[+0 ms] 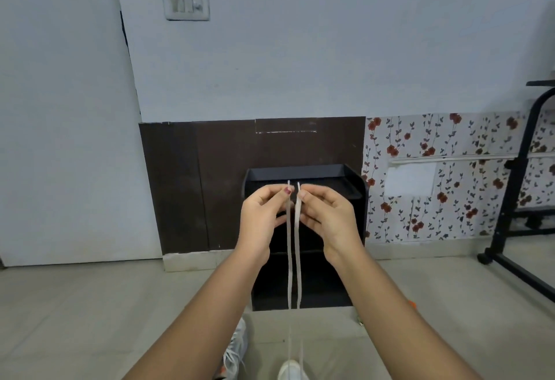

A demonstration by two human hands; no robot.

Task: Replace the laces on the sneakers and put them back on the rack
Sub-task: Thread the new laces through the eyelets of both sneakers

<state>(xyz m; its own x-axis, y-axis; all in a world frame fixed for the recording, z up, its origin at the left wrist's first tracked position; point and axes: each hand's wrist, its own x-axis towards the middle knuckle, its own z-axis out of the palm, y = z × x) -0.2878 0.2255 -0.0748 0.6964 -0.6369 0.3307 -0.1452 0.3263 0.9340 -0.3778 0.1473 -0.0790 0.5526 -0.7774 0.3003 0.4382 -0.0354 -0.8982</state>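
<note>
At the bottom edge a white sneaker (pixel 289 371) sits on the floor, with a second sneaker (pixel 235 349) just to its left. Two strands of a pale lace (pixel 299 274) rise straight up from the nearer one. The left hand (pixel 261 217) and right hand (pixel 327 214) each pinch one lace tip between thumb and forefinger, side by side, in front of the black rack (pixel 300 169) standing against the wall.

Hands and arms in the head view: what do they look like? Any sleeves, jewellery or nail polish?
The left arm and right arm are bare to the frame edge: no sleeves, watch or bracelet show. The left hand has dark red polish on its thumbnail. The right hand seems to have a plain thumbnail, and no rings show on the fingers.
</note>
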